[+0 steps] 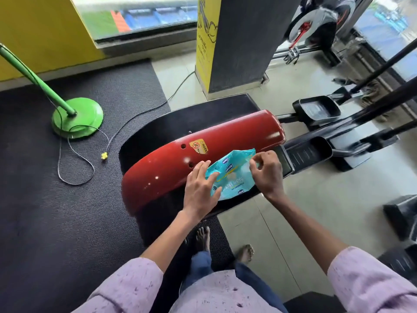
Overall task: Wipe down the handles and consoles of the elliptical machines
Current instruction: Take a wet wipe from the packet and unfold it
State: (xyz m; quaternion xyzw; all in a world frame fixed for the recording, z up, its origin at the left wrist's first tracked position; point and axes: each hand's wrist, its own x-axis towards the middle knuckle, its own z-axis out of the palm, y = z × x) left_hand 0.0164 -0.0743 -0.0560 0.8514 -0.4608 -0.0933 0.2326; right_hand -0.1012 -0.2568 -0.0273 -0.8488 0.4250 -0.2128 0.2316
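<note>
Left hand: my left hand [199,190] lies flat and spread on the near-left end of the pack [231,176], thumb along its edge, pinning it down rather than clenching it.
Right hand: my right hand [267,171] pinches at the pack's far-right top with its fingertips [253,163]; whether they hold the flap or a wipe I cannot tell, as the knuckles hide the spot.
Pack: a teal wet-wipe pack, lying between my two hands on the red cover [203,152]; its print is only partly readable, and its near edge is hidden under my left palm.
Red cover: the curved housing of the elliptical, directly under my grip, stretching away to the left and right of it; a yellow warning sticker [198,146] sits just beyond the pack, its text cut short.
Pedals: two black pedals [309,152] lie well beyond my right hand.
Handles: dark bars [383,96] run off the right edge beyond the pedals; their tops are cut off, and no console shows.
Cable: a thin cable [126,125] trails on the mat [67,211], well to the left of my left hand.
Stand: a green stand [77,118] stands farther left; its pole leaves the picture.
</note>
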